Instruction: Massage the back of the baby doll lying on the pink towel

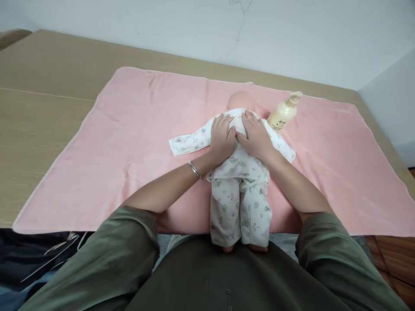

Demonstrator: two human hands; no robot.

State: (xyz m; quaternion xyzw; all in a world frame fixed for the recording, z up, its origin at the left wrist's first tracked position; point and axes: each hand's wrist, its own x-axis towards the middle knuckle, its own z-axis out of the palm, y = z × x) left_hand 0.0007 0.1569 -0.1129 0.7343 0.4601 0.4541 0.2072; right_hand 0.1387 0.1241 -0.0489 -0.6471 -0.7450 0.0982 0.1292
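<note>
A baby doll (241, 100) in a white patterned top and trousers lies on a pink cloth (155, 129), its head away from me and its feet at the near edge. My left hand (223, 136) rests flat on the left side of the doll's upper body, fingers spread a little. Beside it, my right hand (256, 134) lies flat on the right side, with the two thumbs close together. Neither hand grips anything. A cream pump bottle (283, 115) stands to the right of the doll's head, tilted in view.
The pink cloth covers much of a wooden table (65, 65) that meets a pale wall (194, 30). A dark bag (29, 255) is below the table's near left edge. My body is against the near side.
</note>
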